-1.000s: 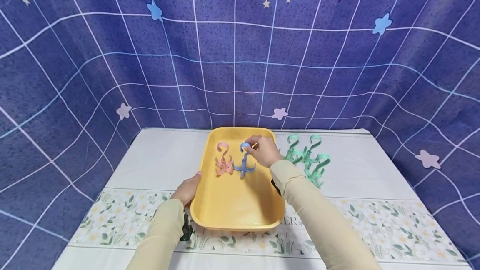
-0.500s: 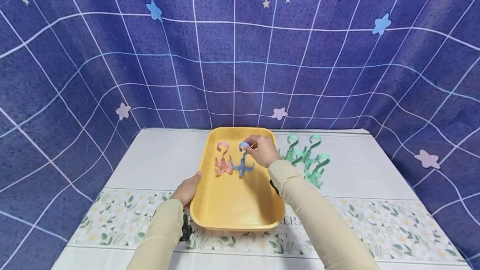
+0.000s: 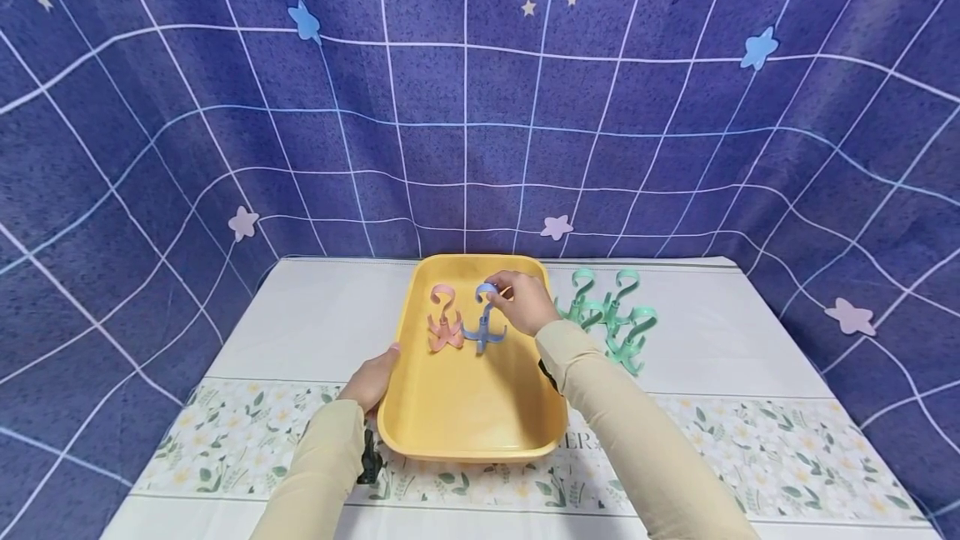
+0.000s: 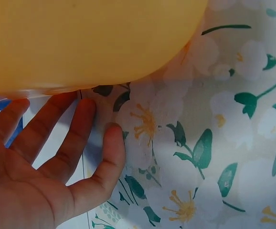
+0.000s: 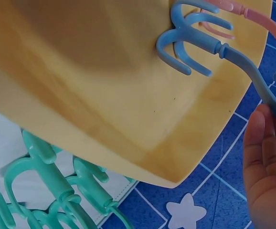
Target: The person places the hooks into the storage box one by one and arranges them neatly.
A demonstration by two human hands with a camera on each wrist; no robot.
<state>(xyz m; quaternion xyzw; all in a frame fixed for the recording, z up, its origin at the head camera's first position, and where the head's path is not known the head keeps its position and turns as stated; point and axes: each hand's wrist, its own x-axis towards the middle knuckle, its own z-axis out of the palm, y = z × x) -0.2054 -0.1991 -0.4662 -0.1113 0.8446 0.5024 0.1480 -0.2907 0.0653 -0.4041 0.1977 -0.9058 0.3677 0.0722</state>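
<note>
A yellow tray lies on the table. In its far half stands a pink multi-prong hook, with a blue hook just right of it. My right hand pinches the blue hook's top loop, and its prongs sit on the tray floor. The right wrist view shows the blue hook, my fingers at its curved end, and the pink hook behind. My left hand rests with straight fingers against the tray's left rim; in the left wrist view the fingers lie under the tray edge.
Three green hooks lie in a cluster on the white cloth right of the tray, also visible in the right wrist view as green hooks. A floral tablecloth covers the near table. A blue grid-pattern curtain hangs behind.
My right hand has nudged the blue hook slightly left, closer to the pink one. My left hand has stayed at the tray's rim.
</note>
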